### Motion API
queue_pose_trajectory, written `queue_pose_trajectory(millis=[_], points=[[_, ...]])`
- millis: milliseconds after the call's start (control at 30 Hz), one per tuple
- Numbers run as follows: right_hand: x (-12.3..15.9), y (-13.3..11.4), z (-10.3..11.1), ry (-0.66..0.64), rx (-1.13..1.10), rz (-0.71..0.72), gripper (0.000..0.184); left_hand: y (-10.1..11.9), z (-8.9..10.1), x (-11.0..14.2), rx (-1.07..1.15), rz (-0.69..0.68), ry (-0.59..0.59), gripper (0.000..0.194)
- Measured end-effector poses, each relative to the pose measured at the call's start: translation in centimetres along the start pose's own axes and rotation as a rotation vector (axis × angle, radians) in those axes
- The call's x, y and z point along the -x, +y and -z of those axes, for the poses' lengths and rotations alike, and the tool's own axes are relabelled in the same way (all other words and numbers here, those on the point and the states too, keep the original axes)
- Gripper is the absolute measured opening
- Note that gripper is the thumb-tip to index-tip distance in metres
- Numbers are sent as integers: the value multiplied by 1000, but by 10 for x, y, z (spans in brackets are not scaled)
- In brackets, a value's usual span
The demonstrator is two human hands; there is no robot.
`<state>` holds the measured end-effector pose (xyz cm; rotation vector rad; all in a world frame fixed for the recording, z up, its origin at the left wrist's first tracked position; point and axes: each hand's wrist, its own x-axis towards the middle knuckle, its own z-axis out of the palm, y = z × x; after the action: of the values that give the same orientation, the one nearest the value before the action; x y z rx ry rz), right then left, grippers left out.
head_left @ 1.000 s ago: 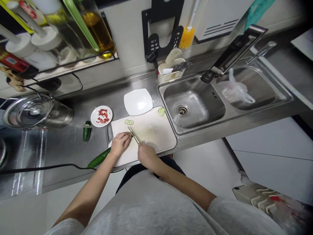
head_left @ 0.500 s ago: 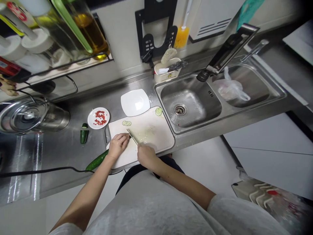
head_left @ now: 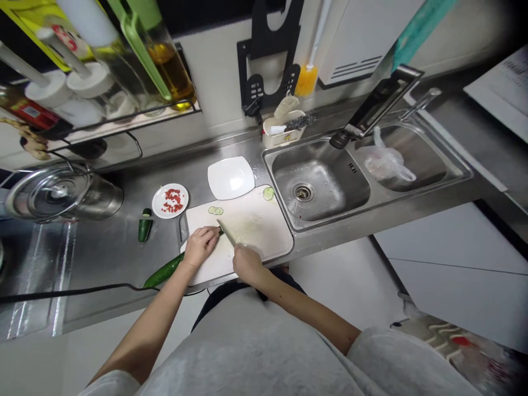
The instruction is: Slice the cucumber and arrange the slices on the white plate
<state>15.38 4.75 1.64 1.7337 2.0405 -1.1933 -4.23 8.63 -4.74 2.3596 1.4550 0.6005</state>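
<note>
My right hand [head_left: 247, 264] is wrapped round the handle of a knife [head_left: 226, 232], whose blade angles up and left over the white cutting board [head_left: 264, 231]. Against the blade, my left hand [head_left: 202, 245] presses down on a small dark green piece of cucumber [head_left: 221, 231], mostly hidden under the fingers. A few cucumber slices [head_left: 215, 210] lie near the board's back edge, and more slices [head_left: 268, 193] are at its far right corner. A long cucumber [head_left: 165, 271] rests on the counter beside my left forearm. Farther left lies a cut cucumber chunk [head_left: 144, 230].
Behind the board sit a white square plate [head_left: 231, 177] and a small plate [head_left: 160, 212] with chopped red pieces. To the right is the sink [head_left: 330, 203] under a black faucet [head_left: 367, 110]. A metal pot [head_left: 103, 192] stands at left, and a black cord [head_left: 82, 290] crosses the counter.
The camera view has shifted slightly. Both hands stay in nearly the same place on the board, and the knife blade now shows a broader face beside the cucumber piece.
</note>
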Motion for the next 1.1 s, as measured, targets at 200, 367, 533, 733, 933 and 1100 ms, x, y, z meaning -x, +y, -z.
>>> queue_pose_trajectory(millis=[200,367,533,733,933,1100], points=[[12,11,11,75,80,2,31,3,0,0,37,72,42,25],[24,31,26,189,229,12,43,3,-1,-9,179,324,270,33],[27,49,34,223,397,50,51,12,5,-34,288,294,225,33],[29,66,39,226,500,157,51,31,4,-52,178,110,9,30],[30,79,38,239,552,181,51,41,-3,-55,211,123,-68,20],[27,91,28,308,544,160,46,44,-6,-58,259,245,-129,17]])
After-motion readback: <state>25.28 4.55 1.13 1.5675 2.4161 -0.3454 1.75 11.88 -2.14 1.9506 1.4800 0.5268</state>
